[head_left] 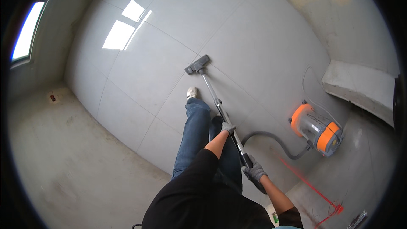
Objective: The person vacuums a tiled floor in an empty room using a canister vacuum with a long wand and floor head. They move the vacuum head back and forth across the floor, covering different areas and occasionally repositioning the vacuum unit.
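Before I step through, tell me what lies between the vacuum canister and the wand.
In the head view, a gray suction hose arcs over the tiled floor between the vacuum canister and the wand.

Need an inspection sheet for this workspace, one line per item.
Surface: grey tiled floor, thin joints, window glare at upper left.
Job's things: floor head on the tiles, metal wand, orange-and-grey vacuum canister at right; grey hose runs from canister to behind the wand.
Clutter: red line and blob at lower right; paint or cord, can't tell.
Hands: both gloved; left hand grips the wand, right hand the dark handle.
Cables: thin pale cord, loosely curved beside the canister.
Surroundings: bare walls, window at left, pale ledge at right.
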{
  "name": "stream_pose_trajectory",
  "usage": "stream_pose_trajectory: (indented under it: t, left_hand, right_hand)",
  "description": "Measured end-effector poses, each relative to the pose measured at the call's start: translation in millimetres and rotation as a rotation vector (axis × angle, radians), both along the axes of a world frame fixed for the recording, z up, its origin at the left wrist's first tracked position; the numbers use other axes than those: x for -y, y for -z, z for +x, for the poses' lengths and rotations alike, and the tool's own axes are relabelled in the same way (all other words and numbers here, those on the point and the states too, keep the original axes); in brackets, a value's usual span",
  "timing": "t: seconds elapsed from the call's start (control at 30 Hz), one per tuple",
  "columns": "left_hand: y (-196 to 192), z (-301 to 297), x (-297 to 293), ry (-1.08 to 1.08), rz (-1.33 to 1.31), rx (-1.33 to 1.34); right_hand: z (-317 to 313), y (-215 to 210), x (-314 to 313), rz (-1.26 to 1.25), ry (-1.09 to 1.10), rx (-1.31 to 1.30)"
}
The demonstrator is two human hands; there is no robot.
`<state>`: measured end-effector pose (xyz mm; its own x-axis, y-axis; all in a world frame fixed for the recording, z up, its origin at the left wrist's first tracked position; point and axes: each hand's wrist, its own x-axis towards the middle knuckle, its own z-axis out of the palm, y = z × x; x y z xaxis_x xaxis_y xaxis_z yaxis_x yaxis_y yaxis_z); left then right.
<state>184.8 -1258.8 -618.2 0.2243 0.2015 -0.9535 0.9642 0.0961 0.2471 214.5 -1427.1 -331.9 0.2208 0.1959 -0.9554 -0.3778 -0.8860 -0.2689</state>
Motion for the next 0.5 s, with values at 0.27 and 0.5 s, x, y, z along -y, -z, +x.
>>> stream_pose_trajectory:
  t: [0.27, 0.5]
  left_hand:
    - [49, 102, -184, -0.333, 0.450, 0.140]
    - [-2, 92, -495, -0.783, -0.176, 0.461]
  right_hand:
    - [130, 109, -239, 0.084, -0.487, 0.195]
    - [167, 148, -568, 0.277, -0.388, 0.096]
